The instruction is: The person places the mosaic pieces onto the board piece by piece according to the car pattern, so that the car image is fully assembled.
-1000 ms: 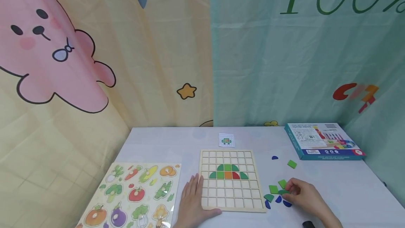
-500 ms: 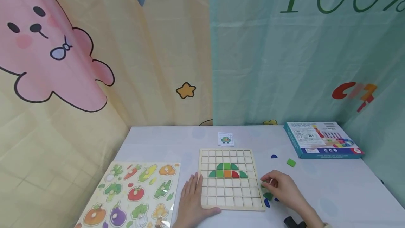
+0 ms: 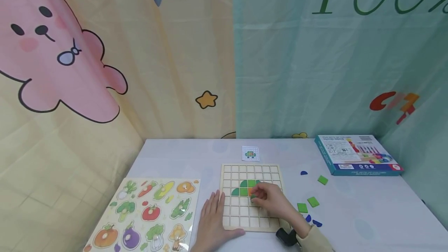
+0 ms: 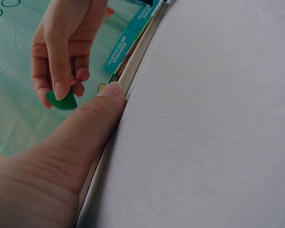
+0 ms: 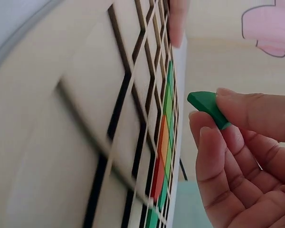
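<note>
The green quarter-round piece [image 5: 208,105] is held above the grid board [image 3: 239,223], clear of its surface, near the coloured tiles [image 3: 243,191] already set in the cells. It can be judged light and stiff, with little risk of being broken; its smooth-looking faces might let it be turned or slipped if pinched loosely, so it is best taken by its two flat faces, with the curved edge left free. It is pinched in just that way by the right hand [image 3: 273,201], thumb against fingertip, the remaining fingers being curled in loosely behind. The left hand [image 3: 212,223] is laid flat with its fingers straight along the board's left edge, its thumb being spread out along the near edge (by which the board is presumably steadied). Nothing is seen to be grasped by it, and the two hands are kept apart. To the right of the board, green squares [image 3: 313,202] and blue half-rounds [image 3: 317,223] are left lying loose.
</note>
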The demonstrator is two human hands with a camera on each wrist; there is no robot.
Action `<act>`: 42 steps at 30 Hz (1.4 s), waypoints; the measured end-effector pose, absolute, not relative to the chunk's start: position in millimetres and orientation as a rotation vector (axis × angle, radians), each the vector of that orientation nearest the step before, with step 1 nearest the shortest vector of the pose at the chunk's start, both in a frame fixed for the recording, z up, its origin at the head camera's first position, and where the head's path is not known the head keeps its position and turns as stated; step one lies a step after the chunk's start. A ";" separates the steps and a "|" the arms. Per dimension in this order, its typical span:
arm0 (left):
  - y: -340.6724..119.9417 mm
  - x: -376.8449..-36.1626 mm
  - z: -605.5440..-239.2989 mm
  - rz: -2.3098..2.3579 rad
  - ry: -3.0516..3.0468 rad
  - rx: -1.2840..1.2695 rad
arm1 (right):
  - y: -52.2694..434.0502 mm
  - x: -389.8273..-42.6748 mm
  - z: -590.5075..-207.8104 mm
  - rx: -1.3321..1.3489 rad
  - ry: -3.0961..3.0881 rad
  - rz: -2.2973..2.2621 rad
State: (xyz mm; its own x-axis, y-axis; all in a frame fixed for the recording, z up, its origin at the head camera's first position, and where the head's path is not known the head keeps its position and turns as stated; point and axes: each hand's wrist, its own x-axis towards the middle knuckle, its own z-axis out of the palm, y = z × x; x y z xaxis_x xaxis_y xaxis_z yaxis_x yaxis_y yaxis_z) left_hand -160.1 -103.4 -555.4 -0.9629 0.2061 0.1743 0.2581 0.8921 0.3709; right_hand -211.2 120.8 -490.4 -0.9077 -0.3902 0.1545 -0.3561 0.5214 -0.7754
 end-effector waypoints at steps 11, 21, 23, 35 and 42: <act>-104.3 -159.1 -557.3 -0.581 -2.845 -0.395 | 86.5 -221.9 -497.5 -0.778 2.666 -1.391; -104.1 -158.4 -557.4 -0.550 -2.820 -0.400 | 74.3 -224.9 -501.1 -0.684 2.728 -1.303; -103.9 -157.7 -556.2 -0.559 -2.826 -0.400 | 73.4 -225.2 -501.8 -0.680 2.739 -1.289; -103.7 -156.6 -550.8 -0.582 -2.865 -0.393 | 67.0 -224.0 -499.7 -0.603 2.856 -1.197; -103.7 -156.8 -551.2 -0.581 -2.861 -0.394 | 66.6 -222.7 -499.3 -0.601 2.864 -1.161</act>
